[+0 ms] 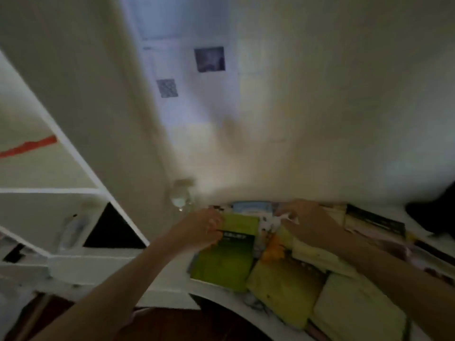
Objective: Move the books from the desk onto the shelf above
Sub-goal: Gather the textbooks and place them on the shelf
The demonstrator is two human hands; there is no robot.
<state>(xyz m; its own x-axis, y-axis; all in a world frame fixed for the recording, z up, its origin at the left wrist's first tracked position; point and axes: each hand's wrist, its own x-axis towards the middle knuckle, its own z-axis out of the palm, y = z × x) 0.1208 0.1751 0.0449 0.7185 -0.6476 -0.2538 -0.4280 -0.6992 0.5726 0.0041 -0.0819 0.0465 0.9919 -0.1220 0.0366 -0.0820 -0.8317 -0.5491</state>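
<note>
Several books lie flat on the white desk (172,295) against the wall. A green book with a dark band (226,257) lies at the left of them. My left hand (202,232) grips its far left edge, fingers curled. To its right lie yellow-green books (285,289), pale ones (357,313) and a dark book (376,221). My right hand (310,222) reaches over them, its fingertips pinching the far edge of a white patterned book (269,223). The view is blurred. No shelf above the desk is in view.
A clear glass (181,195) stands by the wall just left of the books. A white shelf unit (81,193) with open compartments rises at the left. Papers hang on the wall (187,77). A dark object (433,210) sits at the far right.
</note>
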